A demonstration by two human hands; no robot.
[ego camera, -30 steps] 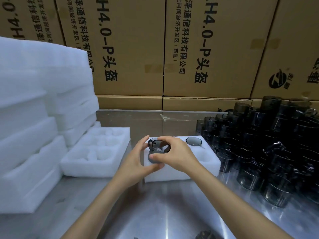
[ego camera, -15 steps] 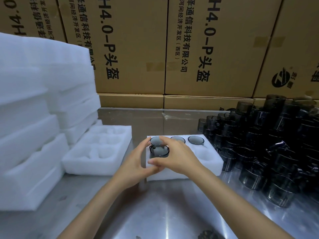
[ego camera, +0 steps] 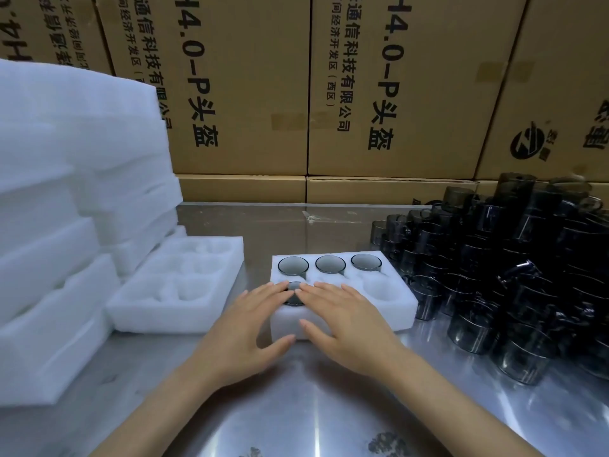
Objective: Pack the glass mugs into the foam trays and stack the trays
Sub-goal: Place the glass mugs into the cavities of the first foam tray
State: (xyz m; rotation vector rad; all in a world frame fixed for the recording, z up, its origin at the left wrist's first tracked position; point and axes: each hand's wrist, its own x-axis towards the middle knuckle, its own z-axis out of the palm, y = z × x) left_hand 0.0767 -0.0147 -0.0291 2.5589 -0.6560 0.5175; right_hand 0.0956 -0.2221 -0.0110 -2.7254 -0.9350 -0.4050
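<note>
Smoky glass mug (ego camera: 294, 295) sits centre-frame in the foam tray (ego camera: 395, 308); I keep my left hand (ego camera: 250, 328) and right hand (ego camera: 342, 321) flat, fingers straight, pressing it home, I judge.

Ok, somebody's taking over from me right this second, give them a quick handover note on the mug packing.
Left hand and right hand: both open, fingers flat, pressing the fourth mug into the front-left pocket of the foam tray.
Done: three mugs seated in the back row.
Left: the other two front pockets are unfilled; take from the loose mugs on the right. Then the empty tray and the foam stack on the left.
</note>
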